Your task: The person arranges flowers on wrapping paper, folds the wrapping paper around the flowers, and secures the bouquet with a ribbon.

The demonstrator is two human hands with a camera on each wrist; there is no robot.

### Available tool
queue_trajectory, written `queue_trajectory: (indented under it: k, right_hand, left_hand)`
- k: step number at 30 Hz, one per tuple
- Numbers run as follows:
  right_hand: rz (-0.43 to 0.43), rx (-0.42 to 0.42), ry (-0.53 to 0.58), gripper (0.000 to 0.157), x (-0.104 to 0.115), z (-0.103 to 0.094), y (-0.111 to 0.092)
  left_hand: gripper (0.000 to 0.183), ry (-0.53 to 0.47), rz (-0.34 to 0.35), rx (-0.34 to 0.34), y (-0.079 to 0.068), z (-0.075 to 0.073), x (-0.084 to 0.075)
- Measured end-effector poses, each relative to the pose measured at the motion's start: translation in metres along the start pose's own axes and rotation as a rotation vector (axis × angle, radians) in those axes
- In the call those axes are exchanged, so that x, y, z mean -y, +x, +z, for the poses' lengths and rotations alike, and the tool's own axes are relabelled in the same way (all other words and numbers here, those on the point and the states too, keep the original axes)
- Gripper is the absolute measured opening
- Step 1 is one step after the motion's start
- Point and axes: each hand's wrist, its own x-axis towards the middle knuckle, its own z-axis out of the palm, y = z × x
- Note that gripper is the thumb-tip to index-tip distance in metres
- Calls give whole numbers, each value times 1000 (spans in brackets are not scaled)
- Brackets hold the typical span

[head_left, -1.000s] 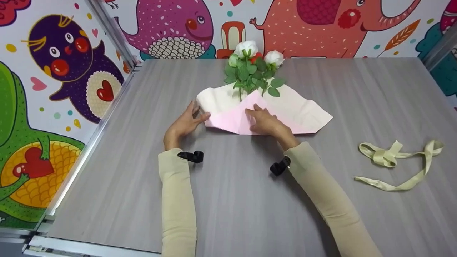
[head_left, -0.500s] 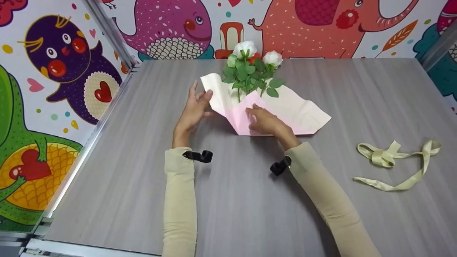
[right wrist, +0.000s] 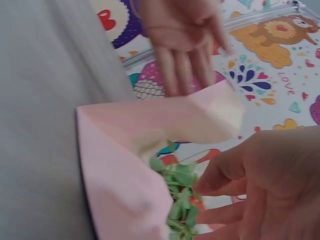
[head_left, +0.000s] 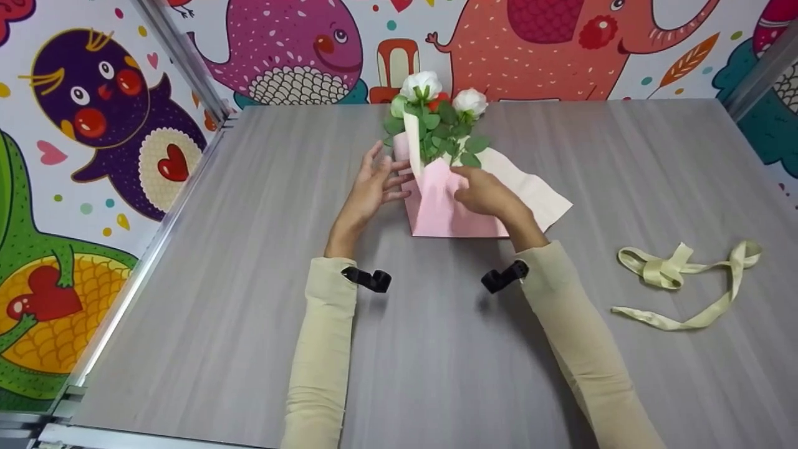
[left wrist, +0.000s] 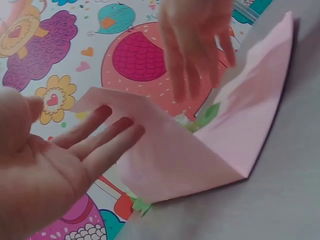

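Observation:
A bunch of white and red roses point(head_left: 471, 101) with green leaves lies at the far part of the table, its stems inside pink and cream wrapping paper point(head_left: 446, 209). My left hand point(head_left: 374, 181) has its fingers extended against the paper's left flap, which stands folded up beside the leaves; the left wrist view shows those straight fingers at the flap's pink outer side. My right hand point(head_left: 489, 190) is over the front pink fold, just below the leaves, its fingers loosely bent and, in the right wrist view, apart from the paper. The paper's right side point(head_left: 539, 193) lies spread flat.
A pale green ribbon point(head_left: 670, 271) lies loosely looped on the table at the right. Behind the flowers stands a cartoon-printed wall point(head_left: 523, 56), with a metal frame rail point(head_left: 156, 249) along the table's left side.
My left hand has moved rightward, raising the paper's left side from flat and folding it in toward the flowers. My right hand has lifted off the front fold and shifted slightly right and up.

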Motion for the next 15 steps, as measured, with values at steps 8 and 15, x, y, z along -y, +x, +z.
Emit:
queue_trajectory:
  k: [8, 15]
  right_hand:
    - [-19, -311, 145, 56, 15, -16, -18]
    - [-156, -539, 198, 48, 32, -6, -23]
  left_hand:
    - [39, 390, 76, 130, 5, 12, 16]
    - [35, 538, 63, 261, 2, 23, 20]
